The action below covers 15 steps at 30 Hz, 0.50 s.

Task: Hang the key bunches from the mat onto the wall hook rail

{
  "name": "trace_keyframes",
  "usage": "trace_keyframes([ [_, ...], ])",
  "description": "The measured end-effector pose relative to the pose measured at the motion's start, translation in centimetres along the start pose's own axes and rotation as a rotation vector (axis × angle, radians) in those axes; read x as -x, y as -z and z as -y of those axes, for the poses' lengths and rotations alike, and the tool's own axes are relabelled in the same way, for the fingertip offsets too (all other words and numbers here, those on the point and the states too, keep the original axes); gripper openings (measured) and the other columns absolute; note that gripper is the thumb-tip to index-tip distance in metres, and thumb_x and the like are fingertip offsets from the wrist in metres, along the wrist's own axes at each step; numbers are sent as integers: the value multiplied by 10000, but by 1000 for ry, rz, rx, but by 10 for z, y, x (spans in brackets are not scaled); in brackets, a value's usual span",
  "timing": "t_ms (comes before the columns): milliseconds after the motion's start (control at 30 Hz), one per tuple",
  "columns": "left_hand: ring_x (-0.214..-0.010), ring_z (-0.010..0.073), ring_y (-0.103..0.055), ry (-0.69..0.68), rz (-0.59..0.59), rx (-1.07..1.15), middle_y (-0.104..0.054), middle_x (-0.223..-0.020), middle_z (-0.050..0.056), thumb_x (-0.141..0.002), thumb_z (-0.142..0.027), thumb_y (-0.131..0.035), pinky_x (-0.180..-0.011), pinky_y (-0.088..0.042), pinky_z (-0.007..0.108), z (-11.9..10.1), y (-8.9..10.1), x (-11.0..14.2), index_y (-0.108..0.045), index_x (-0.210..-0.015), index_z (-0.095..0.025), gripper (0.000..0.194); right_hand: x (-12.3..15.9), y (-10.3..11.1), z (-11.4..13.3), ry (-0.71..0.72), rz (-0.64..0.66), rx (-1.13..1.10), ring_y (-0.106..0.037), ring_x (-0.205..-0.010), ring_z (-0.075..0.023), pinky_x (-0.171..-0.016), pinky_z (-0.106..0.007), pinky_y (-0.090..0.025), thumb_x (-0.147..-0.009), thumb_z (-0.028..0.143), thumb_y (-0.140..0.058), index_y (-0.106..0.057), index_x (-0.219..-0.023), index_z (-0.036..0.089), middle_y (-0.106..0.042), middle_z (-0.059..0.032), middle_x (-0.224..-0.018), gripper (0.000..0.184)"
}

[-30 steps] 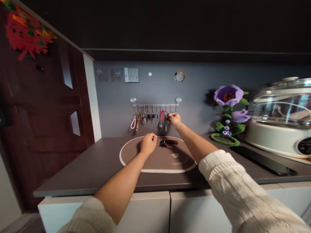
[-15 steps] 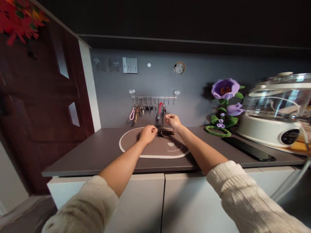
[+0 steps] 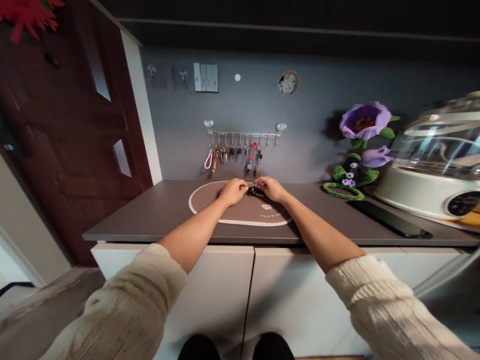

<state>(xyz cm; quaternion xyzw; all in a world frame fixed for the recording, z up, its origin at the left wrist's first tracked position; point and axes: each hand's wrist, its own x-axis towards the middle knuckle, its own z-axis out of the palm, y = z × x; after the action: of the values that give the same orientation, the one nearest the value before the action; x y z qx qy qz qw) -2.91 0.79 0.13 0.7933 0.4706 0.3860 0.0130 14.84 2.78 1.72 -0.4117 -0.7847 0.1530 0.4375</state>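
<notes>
A small bunch of dark keys (image 3: 253, 192) lies on the brown oval mat (image 3: 210, 204), between my two hands. My left hand (image 3: 234, 191) has its fingers pinched together at the left side of the bunch, holding it. My right hand (image 3: 273, 188) is just right of the keys with fingers curled and thumb close to them. Whatever its fingertips grip is hidden. Behind them, a clear hook rail (image 3: 243, 134) on the wall carries several keys, a pink loop (image 3: 208, 160), a red cord (image 3: 253, 148) and a padlock (image 3: 249, 166).
On the right stand purple artificial flowers (image 3: 364, 122), a black phone (image 3: 390, 219) and a white appliance with a clear top (image 3: 420, 187). A dark cabinet (image 3: 300, 20) overhangs the counter (image 3: 150, 215). A brown door (image 3: 75, 135) is at left.
My right hand has come down from beside the hanging keys to the bunch on the mat. My left hand stays by the bunch. The view has tilted downward.
</notes>
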Motion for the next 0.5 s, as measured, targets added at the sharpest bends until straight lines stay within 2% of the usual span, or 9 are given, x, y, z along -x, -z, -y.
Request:
trace_keyframes([
  [167, -777, 146, -531, -45, 31, -7, -603, -836, 52, -780, -242, -477, -747, -417, 256, -1, 1, 1, -654, -882, -171, 216, -4, -4, -3, 105, 95, 140, -541, -720, -147, -743, -248, -381, -652, 41, -568, -691, -723, 218, -645, -14, -755, 228],
  [400, -833, 156, -530, -111, 91, -43, -596, -902, 44, -793, -229, -452, -812, -411, 289, 0, 0, 1, -638, -943, -206, 240, -6, -1, -3, 165, 177, 442, -550, -810, -151, -778, -243, -389, -729, 96, -522, -685, -837, 183, -645, -44, -843, 214],
  [500, -835, 162, -530, -135, 109, -53, -595, -892, 45, -796, -235, -442, -809, -412, 296, 0, 0, 1, -642, -937, -212, 246, -7, 1, -4, 173, 188, 496, -555, -813, -145, -772, -231, -398, -733, 118, -533, -682, -844, 182, -646, -44, -867, 197],
])
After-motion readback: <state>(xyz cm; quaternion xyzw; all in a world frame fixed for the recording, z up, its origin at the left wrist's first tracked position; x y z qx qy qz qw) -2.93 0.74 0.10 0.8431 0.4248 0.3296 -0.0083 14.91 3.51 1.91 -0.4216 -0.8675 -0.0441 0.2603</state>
